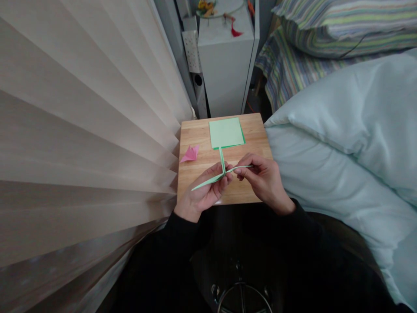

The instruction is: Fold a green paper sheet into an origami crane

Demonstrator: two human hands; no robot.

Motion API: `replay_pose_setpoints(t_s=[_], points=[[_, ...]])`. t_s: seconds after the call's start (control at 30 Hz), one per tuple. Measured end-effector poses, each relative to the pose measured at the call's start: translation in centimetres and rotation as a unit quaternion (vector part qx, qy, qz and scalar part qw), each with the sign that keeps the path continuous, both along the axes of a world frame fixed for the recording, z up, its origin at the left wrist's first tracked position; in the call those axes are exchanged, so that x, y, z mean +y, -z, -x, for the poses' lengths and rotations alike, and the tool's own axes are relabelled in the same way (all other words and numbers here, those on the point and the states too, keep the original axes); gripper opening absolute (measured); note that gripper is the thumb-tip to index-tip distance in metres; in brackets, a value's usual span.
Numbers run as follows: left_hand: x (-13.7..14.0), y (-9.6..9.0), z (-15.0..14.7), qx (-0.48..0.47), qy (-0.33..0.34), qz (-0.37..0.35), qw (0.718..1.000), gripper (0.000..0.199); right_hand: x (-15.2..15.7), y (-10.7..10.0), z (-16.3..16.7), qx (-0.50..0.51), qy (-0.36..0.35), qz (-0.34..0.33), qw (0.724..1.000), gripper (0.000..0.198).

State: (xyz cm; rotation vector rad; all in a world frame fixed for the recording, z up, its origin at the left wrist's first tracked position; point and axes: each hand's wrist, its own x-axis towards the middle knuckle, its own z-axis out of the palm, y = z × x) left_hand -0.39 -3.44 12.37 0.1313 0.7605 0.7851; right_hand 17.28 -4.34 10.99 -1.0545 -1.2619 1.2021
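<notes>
A folded green paper piece (223, 161) with several narrow arms is held between my two hands above a small wooden table (254, 130). My left hand (208, 187) is closed around its middle from below, palm turned up. One arm of the paper points away from me, and another reaches down across the left palm. My right hand (265, 176) pinches the arm on the right between thumb and fingers. Beyond the hands lies a stack of square green paper sheets (227, 132). A folded pink paper piece (190, 153) rests at the table's left side.
A pleated beige curtain (97, 108) hangs close on the left. On the right is a bed with a pale blue quilt (325, 148) and striped pillows (358, 26). Past the table stands a white cabinet (224, 65) with a red tassel (235, 29) on top.
</notes>
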Motion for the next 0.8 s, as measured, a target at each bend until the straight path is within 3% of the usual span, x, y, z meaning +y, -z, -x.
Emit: replay_pose_setpoints(t_s=[0.33,0.43,0.57,0.63,0.8], points=[[-0.1,0.4,-0.1,0.048,-0.022,-0.032,0.998,0.015,-0.4,0.1,0.4,-0.086,0.053,-0.084,0.991,0.019],[0.1,0.4,-0.3,0.082,-0.075,-0.073,0.991,0.011,-0.1,-0.1,-0.1,-0.173,0.086,-0.159,0.968,0.007],[0.2,0.9,-0.7,0.115,-0.119,-0.123,0.978,0.010,-0.3,-0.4,-0.1,-0.262,0.084,-0.246,0.930,0.020],[0.2,1.2,-0.9,0.126,-0.125,-0.142,0.974,0.012,-0.5,-0.4,0.2,-0.268,0.063,-0.249,0.928,0.016],[-0.3,1.2,-1.4,0.110,-0.105,-0.144,0.978,0.017,-0.5,0.3,0.8,-0.218,0.076,-0.165,0.959,0.009]])
